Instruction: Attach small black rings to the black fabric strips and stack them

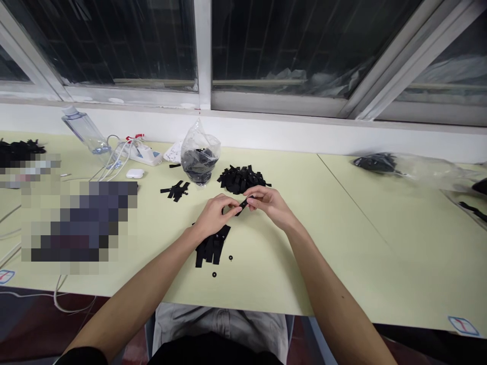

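Note:
Between my two hands, above the table, is a short black strap (244, 204) with a small light spot on it. My left hand (217, 215) pinches its lower left end between thumb and fingers. At the upper right end my right hand (269, 204) is closed on the same strap. Just beyond the hands lies a heap of black straps (242, 178). Below my left wrist several more black straps (212, 247) lie in a loose fan, partly hidden by the wrist. Two small black round pieces (214, 274) rest on the table nearer to me.
A clear bag with black pieces (201, 165) stands behind a small group of straps (176, 191). Leftward are a white earphone case (135, 174), a power strip with cables (146, 153), a tilted bottle (85, 131) and a blurred patch. A plastic bag (422, 170) lies at the right.

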A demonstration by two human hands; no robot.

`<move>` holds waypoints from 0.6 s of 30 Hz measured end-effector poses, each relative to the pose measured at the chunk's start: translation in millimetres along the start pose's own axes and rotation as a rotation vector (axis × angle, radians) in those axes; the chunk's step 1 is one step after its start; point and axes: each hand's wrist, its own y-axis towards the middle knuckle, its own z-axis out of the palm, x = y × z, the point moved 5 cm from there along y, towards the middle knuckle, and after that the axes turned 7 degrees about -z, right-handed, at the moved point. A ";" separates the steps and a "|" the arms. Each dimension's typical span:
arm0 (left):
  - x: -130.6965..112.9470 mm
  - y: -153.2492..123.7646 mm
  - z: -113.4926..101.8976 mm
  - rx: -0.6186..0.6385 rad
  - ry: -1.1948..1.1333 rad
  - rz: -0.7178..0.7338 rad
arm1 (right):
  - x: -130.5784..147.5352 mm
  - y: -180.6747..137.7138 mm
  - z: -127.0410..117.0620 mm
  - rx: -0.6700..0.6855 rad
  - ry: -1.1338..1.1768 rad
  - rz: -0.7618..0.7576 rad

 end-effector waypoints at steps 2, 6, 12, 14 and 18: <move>2.8 0.4 -0.9 -0.022 0.002 -0.024 | -1.7 0.6 -0.8 -0.053 -0.018 -0.009; 7.2 0.9 -2.7 -0.068 -0.032 -0.056 | -3.8 2.0 -2.4 -0.164 -0.064 -0.054; 14.2 1.8 -10.4 -0.169 -0.166 -0.128 | -13.9 3.1 -8.9 -0.284 -0.322 -0.054; 18.0 2.1 -12.7 -0.199 -0.189 -0.148 | -18.7 3.2 -5.4 -0.181 -0.480 -0.038; 21.8 3.1 -14.0 -0.197 -0.130 -0.138 | -25.6 1.4 8.2 0.044 -0.598 -0.046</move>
